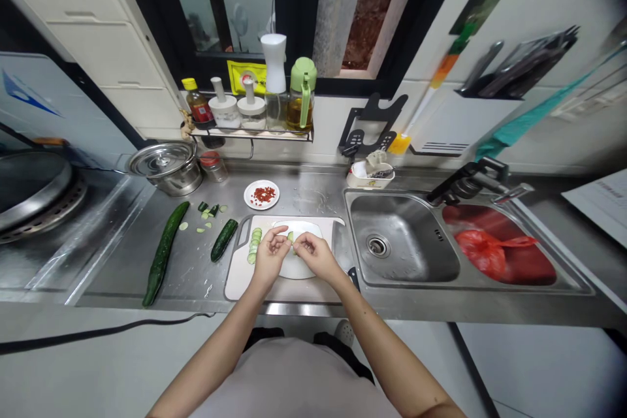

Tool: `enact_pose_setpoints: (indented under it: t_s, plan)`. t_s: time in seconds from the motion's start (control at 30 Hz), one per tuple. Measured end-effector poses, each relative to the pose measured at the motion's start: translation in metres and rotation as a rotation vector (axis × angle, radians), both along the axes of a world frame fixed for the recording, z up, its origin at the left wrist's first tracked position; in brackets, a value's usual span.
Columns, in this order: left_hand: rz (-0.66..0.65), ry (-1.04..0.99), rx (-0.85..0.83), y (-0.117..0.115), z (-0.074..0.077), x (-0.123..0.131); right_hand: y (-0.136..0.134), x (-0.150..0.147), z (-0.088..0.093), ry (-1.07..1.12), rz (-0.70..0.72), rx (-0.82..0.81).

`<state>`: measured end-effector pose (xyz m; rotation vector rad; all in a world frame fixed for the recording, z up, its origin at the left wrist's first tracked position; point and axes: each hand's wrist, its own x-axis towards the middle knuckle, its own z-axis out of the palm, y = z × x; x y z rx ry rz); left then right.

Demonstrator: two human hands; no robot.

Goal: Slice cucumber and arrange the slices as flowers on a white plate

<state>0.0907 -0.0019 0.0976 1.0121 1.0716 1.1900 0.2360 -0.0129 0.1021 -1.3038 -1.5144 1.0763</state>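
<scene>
Cucumber slice [290, 236] sits between the person's 2 hands, above a white plate [294, 270] on a pale cutting board [239, 282]. Fingers of the left hand [272, 250] pinch it from one side, the index finger curving away above; fingers of the right hand [313, 253] pinch at its other side, thumb and index tips together. Just left of the left hand, a row of overlapping cucumber slices [254, 245] lies on the board. Along the board's right edge is a knife [353, 277] with a dark handle. Left of the board, a short cucumber [224, 240] and a longer whole cucumber [165, 255] lie on the worktop [120, 245], with small cucumber pieces [214, 210] near them. Behind the board, a small white dish [249, 195] holds chopped red bits [264, 194].
</scene>
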Motion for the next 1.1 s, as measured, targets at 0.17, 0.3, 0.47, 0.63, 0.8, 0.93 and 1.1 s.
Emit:
enact_pose_setpoints:
  t_s: [0.17,0.3,0.47,0.63,0.8,0.93,1.1]
  plan:
    - [0.002,0.033,-0.032,0.004,-0.016,0.002,0.005,0.003,-0.015,-0.014,0.025,-0.036]
    - [-0.032,0.045,-0.074,0.015,-0.041,0.003,0.014,0.010,-0.038,-0.117,0.044,-0.080]
    - [-0.070,0.171,-0.118,0.040,-0.076,0.008,0.033,0.015,-0.062,-0.337,0.031,-0.170]
    - [-0.083,0.395,-0.096,0.066,-0.091,0.015,0.050,0.014,-0.068,-0.503,0.003,-0.219]
    - [-0.125,0.690,-0.101,0.081,-0.089,0.020,0.062,0.013,-0.069,-0.714,-0.014,-0.264]
    - [-0.161,0.906,-0.058,0.086,-0.083,0.022,0.067,0.010,-0.071,-0.860,-0.037,-0.300]
    - [-0.227,1.077,-0.008,0.083,-0.078,0.022,0.069,0.004,-0.071,-0.922,-0.059,-0.368]
